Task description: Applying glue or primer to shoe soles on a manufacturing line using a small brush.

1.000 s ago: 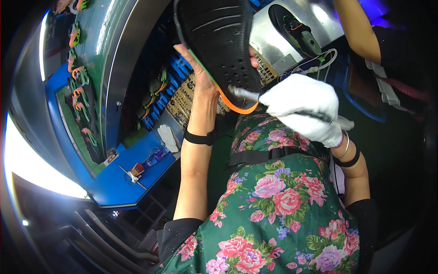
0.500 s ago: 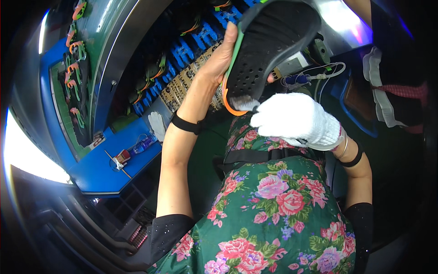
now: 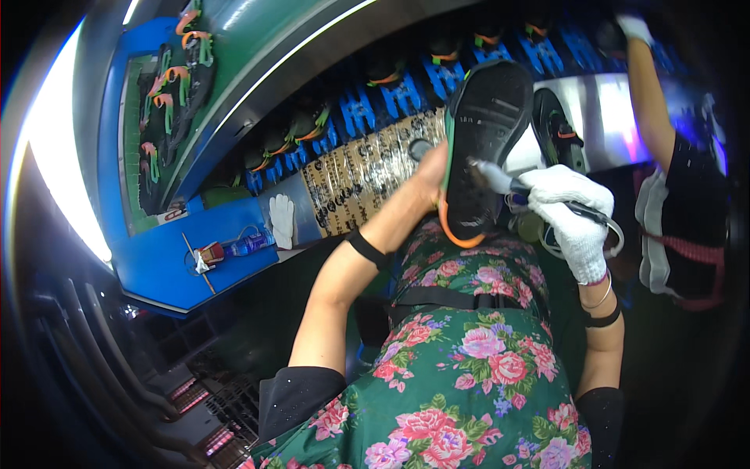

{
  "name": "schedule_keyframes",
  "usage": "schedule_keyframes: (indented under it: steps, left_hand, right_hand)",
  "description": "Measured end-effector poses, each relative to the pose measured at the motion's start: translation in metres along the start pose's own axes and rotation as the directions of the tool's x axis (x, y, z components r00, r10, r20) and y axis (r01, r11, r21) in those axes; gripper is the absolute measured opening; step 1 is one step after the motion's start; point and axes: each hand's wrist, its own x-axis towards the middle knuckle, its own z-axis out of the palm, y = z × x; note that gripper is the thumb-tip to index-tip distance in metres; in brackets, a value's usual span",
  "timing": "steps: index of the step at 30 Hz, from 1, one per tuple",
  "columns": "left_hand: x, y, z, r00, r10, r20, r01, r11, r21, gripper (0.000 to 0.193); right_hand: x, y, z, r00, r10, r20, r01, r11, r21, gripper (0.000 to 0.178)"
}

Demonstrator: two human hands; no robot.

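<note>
A long black shoe sole (image 3: 489, 117) with a green side edge and an orange heel rim stands tilted in front of me. My bare left hand (image 3: 431, 176) grips its left edge, with most of the fingers hidden behind it. In a white knit glove, my right hand (image 3: 574, 209) is closed around a brush (image 3: 494, 177) with a dark handle. The pale bristles reach over the middle of the sole and seem to touch it. Beside the sole, to its right, a black shoe piece (image 3: 558, 129) with an orange strap rests on the shiny metal surface.
Blue holders (image 3: 400, 94) carrying black shoe parts with orange straps line the far side. Taped cardboard (image 3: 363, 176) covers the surface below them. A white glove (image 3: 282, 220) and a blue bottle (image 3: 251, 242) lie on the blue table (image 3: 168, 277). Another person's gloved hand (image 3: 634, 30) is at far right.
The sole has moved right and lower in view and is more upright. My right hand and the brush have shifted right, with the bristles going from the heel to the sole's middle.
</note>
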Motion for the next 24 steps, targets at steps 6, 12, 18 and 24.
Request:
schedule_keyframes:
  steps: [6,12,18,24]
  left_hand:
    - [-0.003,-0.052,0.052,0.953,0.251,-0.167,-0.177,0.914,0.365,0.047]
    - [-0.018,-0.063,0.013,0.947,0.288,-0.139,-0.254,0.942,0.220,0.056]
    - [-0.024,-0.064,0.042,0.934,0.284,0.217,-0.217,0.933,-0.287,0.077]
    - [-0.021,-0.074,0.073,0.952,0.305,0.022,-0.300,0.946,-0.122,0.091]
  right_hand:
    - [0.017,0.005,-0.016,0.981,-0.169,0.089,0.187,0.948,-0.258,0.016]
    - [0.008,-0.013,0.003,0.969,-0.180,0.166,0.233,0.891,-0.391,0.016]
    - [-0.005,-0.015,0.010,0.978,-0.200,-0.053,0.171,0.926,-0.336,0.019]
    - [0.015,-0.039,0.014,0.920,-0.391,-0.022,0.346,0.839,-0.420,0.019]
